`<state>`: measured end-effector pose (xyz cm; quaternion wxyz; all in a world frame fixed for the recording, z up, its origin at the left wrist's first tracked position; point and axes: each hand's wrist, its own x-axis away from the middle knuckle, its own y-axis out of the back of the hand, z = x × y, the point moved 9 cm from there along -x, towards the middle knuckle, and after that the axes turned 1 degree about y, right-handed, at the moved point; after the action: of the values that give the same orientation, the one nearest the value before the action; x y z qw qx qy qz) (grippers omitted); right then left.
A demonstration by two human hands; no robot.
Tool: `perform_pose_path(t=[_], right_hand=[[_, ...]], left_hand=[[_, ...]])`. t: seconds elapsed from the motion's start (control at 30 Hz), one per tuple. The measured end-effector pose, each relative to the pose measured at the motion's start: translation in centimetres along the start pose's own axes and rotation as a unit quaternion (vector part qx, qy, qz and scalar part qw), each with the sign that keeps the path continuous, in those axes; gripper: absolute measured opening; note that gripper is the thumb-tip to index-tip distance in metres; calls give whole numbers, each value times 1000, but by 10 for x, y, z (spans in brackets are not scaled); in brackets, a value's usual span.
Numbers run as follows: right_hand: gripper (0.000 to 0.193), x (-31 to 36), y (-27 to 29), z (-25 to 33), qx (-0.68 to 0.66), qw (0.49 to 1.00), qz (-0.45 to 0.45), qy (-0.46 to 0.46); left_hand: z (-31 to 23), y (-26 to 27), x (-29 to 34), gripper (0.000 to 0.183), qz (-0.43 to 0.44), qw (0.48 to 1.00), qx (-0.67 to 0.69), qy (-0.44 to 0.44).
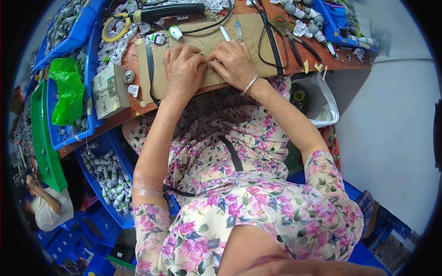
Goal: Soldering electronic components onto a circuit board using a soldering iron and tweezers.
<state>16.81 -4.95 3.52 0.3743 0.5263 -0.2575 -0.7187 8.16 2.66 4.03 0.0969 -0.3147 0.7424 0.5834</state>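
My left hand and my right hand rest close together over a cardboard sheet on the bench. The fingers of both are curled, with thumbs and fingertips pinched toward each other. Whatever lies between the fingertips is too small or hidden to make out. Just beyond my left hand sit a white and green plastic housing and a white, ribbed part with a green band. A screwdriver with a clear blue handle and a white pen-like stick lie past my right hand.
Black-handled pliers lie to the right, near a black cable. A thick black corded tool crosses the far side. Blue bins of small parts, a yellow tape ring and a box stand left. Another person sits far left.
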Motion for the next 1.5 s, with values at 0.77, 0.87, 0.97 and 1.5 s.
perform_pose_path(t=[0.77,0.87,0.97,1.5], right_hand=[[23,-91,40,-207,221,966,3,-136],[25,-112,25,-246,246,934,83,-244],[27,-126,9,-261,247,919,120,-282],[32,-35,147,-196,-462,851,1,-249]], left_hand=[[-7,6,4,7,-27,999,17,-24],[-9,8,6,7,-25,999,19,-20],[-10,9,8,8,-23,999,20,-15],[-12,2,-4,9,-21,999,26,-28]])
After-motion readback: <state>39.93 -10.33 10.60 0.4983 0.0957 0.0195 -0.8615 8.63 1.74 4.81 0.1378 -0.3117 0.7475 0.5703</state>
